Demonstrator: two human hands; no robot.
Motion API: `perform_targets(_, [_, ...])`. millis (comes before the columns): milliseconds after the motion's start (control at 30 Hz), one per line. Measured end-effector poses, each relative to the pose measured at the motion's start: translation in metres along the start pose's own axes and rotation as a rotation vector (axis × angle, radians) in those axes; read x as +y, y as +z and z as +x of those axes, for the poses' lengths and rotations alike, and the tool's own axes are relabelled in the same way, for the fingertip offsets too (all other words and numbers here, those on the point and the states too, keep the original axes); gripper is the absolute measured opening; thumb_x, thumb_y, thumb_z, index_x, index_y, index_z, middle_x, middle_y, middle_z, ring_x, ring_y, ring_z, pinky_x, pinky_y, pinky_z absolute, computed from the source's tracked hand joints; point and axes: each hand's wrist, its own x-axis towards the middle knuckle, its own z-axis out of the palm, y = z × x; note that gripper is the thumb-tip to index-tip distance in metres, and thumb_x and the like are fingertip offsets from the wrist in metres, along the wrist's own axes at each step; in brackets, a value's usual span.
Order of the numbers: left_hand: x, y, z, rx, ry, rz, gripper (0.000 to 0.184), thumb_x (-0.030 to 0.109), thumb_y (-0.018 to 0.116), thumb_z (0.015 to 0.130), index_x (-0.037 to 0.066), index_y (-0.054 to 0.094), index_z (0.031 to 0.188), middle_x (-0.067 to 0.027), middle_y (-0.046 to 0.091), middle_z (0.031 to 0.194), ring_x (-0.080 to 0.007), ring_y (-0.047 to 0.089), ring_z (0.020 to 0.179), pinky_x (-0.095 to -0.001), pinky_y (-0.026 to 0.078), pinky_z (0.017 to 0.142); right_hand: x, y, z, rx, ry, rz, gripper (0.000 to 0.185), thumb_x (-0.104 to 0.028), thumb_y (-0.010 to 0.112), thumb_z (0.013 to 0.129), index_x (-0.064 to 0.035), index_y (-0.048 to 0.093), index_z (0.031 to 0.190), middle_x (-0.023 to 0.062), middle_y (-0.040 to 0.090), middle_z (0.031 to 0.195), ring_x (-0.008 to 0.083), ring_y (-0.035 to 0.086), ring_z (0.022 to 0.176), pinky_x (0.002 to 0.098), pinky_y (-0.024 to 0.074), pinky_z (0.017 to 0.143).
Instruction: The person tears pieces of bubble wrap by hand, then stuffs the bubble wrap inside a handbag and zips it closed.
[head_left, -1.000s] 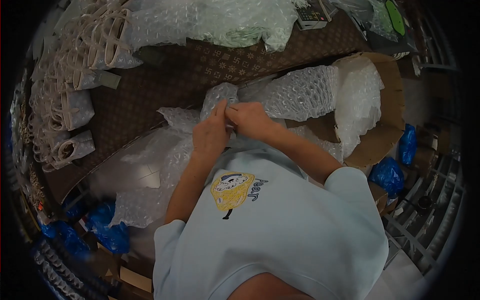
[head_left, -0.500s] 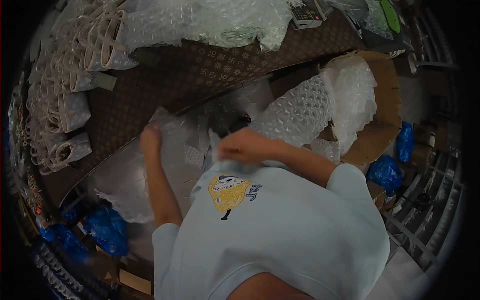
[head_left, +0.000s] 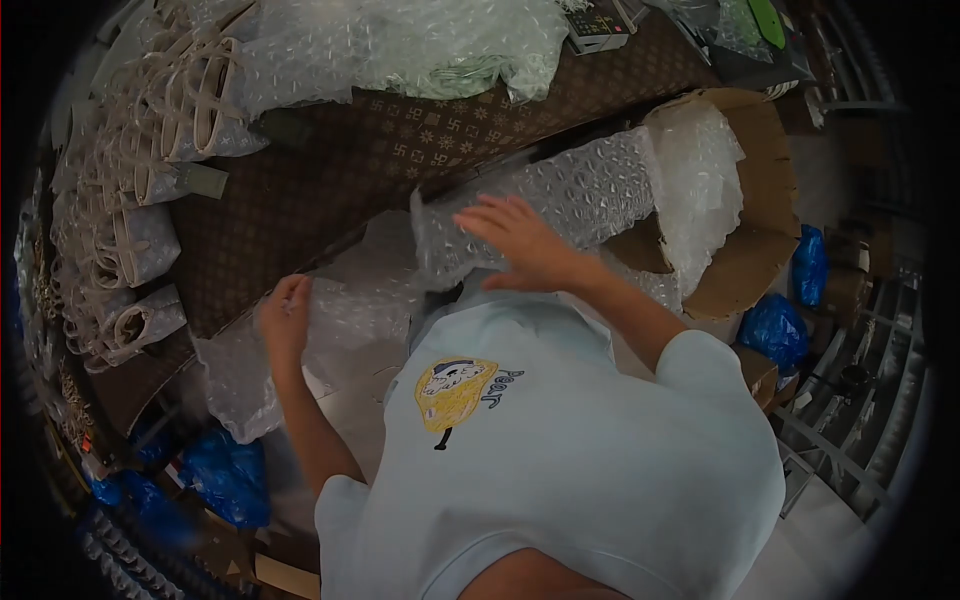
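Note:
My left hand point(head_left: 286, 312) is closed at the edge of a loose sheet of clear bubble wrap point(head_left: 355, 318), which hangs beside the brown patterned table edge. To its right, my right hand point(head_left: 522, 243) is open with its fingers apart and nothing held in it. This hand is in front of a bubble wrap strip point(head_left: 590, 185) that stretches from the cardboard box point(head_left: 765, 190) toward the middle. The strip's free end lies left of my right hand. Whether the hand touches the strip is hard to tell.
Wrapped handbags point(head_left: 140, 240) line the table's left side. A pile of bubble wrap point(head_left: 420, 45) lies at the back of the patterned surface point(head_left: 430, 130), with a small box point(head_left: 597, 28) beside it. Blue bags point(head_left: 225, 475) sit low on the left, others point(head_left: 775, 335) on the right.
From together at the middle, my hands have moved apart, the left one outward with a bubble wrap sheet. My right hand has opened. The strip's end now reaches farther left.

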Motion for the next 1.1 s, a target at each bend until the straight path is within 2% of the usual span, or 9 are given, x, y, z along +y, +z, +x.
perform_targets(67, [0.015,-0.003,-0.004,-0.007,0.075,0.029,0.030,0.019,0.063,0.078,0.014,0.059,0.108,-0.0112,0.062,0.078,-0.0283,0.061,0.070,-0.0338,0.047,0.064,0.050,0.006,-0.039,-0.269,0.174,-0.196,0.069,-0.018,0.073,0.066,-0.0170,0.042,0.127,0.0098,0.049,0.120,0.0315,0.035,0.123,0.0495,0.0238,0.102])
perform_targets(200, [0.090,0.029,-0.021,-0.256,0.147,0.347,0.038,0.025,0.067,0.076,0.014,0.058,0.111,-0.0113,0.062,0.085,-0.0204,0.061,0.075,-0.0324,0.047,0.067,0.097,0.035,-0.079,-0.303,0.174,-0.310,0.072,-0.021,0.074,0.064,-0.0189,0.040,0.128,0.0106,0.047,0.123,0.0322,0.033,0.124,0.0493,0.0252,0.101])
perform_targets(333, [0.064,0.028,-0.016,-0.189,0.029,0.239,0.045,0.029,0.070,0.073,0.013,0.057,0.114,-0.0122,0.062,0.084,-0.0210,0.061,0.074,-0.0327,0.047,0.068,0.120,-0.009,-0.101,0.465,0.729,-0.513,0.065,-0.019,0.073,0.064,-0.0134,0.044,0.122,0.0124,0.050,0.118,0.0341,0.039,0.119,0.0512,0.0293,0.097])
perform_targets(400, [0.058,0.019,-0.020,-0.209,-0.055,0.172,0.048,0.033,0.070,0.072,0.013,0.057,0.114,-0.0141,0.062,0.081,-0.0252,0.062,0.073,-0.0341,0.047,0.067,0.175,-0.016,-0.135,0.734,1.110,-0.006,0.063,-0.019,0.072,0.069,-0.0087,0.042,0.123,0.0122,0.046,0.122,0.0338,0.039,0.120,0.0470,0.0311,0.096])
perform_targets(533, [0.057,0.023,-0.018,-0.261,-0.060,0.167,0.049,0.035,0.071,0.072,0.013,0.058,0.113,-0.0160,0.063,0.080,-0.0265,0.063,0.071,-0.0335,0.048,0.064,0.225,0.005,-0.156,1.002,1.246,0.845,0.057,-0.026,0.070,0.074,-0.0047,0.045,0.120,0.0117,0.052,0.115,0.0297,0.049,0.109,0.0382,0.0404,0.088])
perform_targets(600, [0.068,0.031,-0.017,-0.203,0.107,0.331,0.049,0.036,0.069,0.073,0.013,0.057,0.114,-0.0156,0.064,0.079,-0.0259,0.063,0.069,-0.0331,0.048,0.060,0.213,0.011,-0.136,1.103,1.644,1.098,0.033,-0.026,0.066,0.078,-0.0036,0.056,0.101,0.0073,0.059,0.092,0.0211,0.058,0.082,0.0298,0.0462,0.070])
perform_targets(700, [0.092,0.048,-0.016,-0.151,0.356,0.599,0.057,0.040,0.068,0.073,0.015,0.051,0.121,-0.0128,0.063,0.072,-0.0269,0.062,0.063,-0.0344,0.047,0.054,0.240,0.042,-0.124,1.118,1.103,1.248,0.019,-0.023,0.064,0.081,-0.0059,0.059,0.084,0.0039,0.058,0.076,0.0136,0.055,0.065,0.0261,0.0445,0.058])
perform_targets(767, [0.114,0.064,-0.017,-0.172,0.379,0.614,0.065,0.043,0.068,0.072,0.016,0.045,0.126,-0.0112,0.063,0.068,-0.0272,0.062,0.060,-0.0352,0.046,0.052,0.186,0.036,-0.083,0.878,0.961,1.230,0.016,-0.021,0.063,0.082,-0.0070,0.058,0.077,0.0013,0.057,0.068,0.0103,0.052,0.059,0.0242,0.0421,0.053])
perform_targets(1100, [0.175,0.141,-0.010,-0.349,0.473,0.623,0.090,0.041,0.069,0.070,0.013,0.019,0.140,-0.0111,0.061,0.061,-0.0281,0.060,0.054,-0.0366,0.046,0.049,0.048,0.066,-0.007,0.456,0.761,1.179,0.016,-0.018,0.062,0.084,-0.0025,0.063,0.080,0.0019,0.061,0.072,0.0070,0.055,0.061,0.0199,0.0418,0.054])
